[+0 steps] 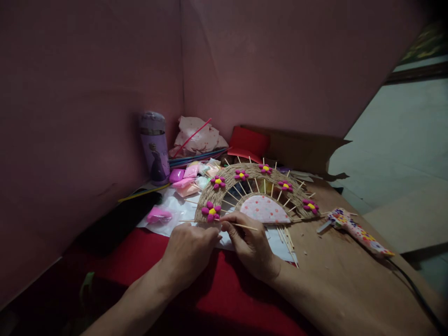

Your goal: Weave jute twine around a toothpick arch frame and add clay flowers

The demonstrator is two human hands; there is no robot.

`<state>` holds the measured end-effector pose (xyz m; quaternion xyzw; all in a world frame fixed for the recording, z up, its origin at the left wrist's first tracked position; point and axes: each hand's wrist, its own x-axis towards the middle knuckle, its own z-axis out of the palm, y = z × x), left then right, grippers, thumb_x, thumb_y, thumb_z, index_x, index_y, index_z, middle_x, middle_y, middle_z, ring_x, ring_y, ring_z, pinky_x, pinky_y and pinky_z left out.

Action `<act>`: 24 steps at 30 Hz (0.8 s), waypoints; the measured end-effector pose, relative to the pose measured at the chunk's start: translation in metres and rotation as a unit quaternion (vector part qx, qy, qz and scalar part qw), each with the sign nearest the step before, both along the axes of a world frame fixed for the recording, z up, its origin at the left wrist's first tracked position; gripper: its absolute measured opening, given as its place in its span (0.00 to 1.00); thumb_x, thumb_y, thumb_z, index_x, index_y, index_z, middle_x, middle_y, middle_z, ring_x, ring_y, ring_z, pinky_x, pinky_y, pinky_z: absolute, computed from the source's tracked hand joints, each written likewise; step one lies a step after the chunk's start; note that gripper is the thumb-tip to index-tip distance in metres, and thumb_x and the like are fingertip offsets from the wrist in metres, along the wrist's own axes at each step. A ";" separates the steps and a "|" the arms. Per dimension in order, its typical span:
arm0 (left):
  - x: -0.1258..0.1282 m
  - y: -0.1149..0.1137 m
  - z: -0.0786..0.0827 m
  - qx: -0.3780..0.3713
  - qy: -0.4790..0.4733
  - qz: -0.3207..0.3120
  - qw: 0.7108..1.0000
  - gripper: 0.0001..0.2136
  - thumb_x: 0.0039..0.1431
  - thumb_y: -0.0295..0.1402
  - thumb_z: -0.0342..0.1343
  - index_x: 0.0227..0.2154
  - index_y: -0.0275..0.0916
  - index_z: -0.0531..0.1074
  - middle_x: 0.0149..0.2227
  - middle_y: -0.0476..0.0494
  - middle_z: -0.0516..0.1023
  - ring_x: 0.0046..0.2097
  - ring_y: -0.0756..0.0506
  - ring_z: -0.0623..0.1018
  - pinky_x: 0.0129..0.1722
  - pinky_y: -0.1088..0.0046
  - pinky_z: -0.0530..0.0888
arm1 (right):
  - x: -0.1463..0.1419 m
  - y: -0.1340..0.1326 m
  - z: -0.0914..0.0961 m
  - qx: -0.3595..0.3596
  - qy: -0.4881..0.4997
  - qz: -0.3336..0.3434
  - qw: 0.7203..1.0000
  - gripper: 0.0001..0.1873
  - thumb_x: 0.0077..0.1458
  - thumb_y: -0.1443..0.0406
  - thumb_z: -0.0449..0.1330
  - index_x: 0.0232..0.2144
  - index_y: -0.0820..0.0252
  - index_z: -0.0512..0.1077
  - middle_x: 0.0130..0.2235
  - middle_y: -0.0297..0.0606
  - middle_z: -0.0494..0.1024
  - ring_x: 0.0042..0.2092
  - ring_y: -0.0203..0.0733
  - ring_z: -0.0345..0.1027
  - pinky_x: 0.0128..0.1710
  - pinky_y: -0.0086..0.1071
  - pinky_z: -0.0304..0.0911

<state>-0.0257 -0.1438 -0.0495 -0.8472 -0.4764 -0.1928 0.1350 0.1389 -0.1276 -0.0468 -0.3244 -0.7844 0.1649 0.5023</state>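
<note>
The right hand (254,246) pinches a thin stick (245,227) pencil-fashion, probably for fine control. The left hand (192,247) curls inward; I cannot tell what it grips. Just beyond them lies a flowered twine half-ring (254,172). Packets (187,183) crowd beyond the left hand; a glue gun (362,235) sits right of both.

Likely a home (its crafting nook), pink walls (280,70), purple tumbler (155,151), corded glue gun (360,233), coloured packets (185,182)

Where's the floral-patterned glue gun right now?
Head view, right side: the glue gun lies on the brown surface, just past the right end of the half-round twine piece, its cord trailing toward the bottom right corner.
</note>
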 end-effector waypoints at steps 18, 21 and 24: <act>0.000 -0.001 0.001 -0.018 0.000 0.002 1.000 0.11 0.60 0.33 0.46 0.27 0.42 0.73 0.20 0.48 0.76 0.22 0.46 0.74 0.22 0.71 0.61 | 0.000 -0.002 0.001 0.003 0.022 -0.006 1.000 0.06 0.57 0.69 0.54 0.34 0.59 0.72 0.31 0.38 0.75 0.33 0.38 0.69 0.34 0.32 0.65; 0.000 -0.001 0.001 -0.024 0.001 0.004 1.000 0.11 0.60 0.32 0.46 0.27 0.42 0.73 0.20 0.48 0.76 0.22 0.47 0.74 0.22 0.72 0.62 | 0.000 -0.002 0.001 -0.006 0.038 -0.021 0.999 0.06 0.57 0.68 0.54 0.33 0.59 0.71 0.29 0.37 0.74 0.32 0.38 0.69 0.33 0.31 0.65; 0.000 -0.001 0.001 -0.020 0.002 0.004 1.000 0.11 0.59 0.31 0.46 0.27 0.41 0.73 0.19 0.47 0.75 0.21 0.47 0.73 0.22 0.73 0.62 | 0.000 -0.002 0.001 -0.012 0.042 -0.029 0.999 0.06 0.57 0.67 0.54 0.32 0.59 0.71 0.28 0.36 0.74 0.31 0.38 0.69 0.31 0.31 0.65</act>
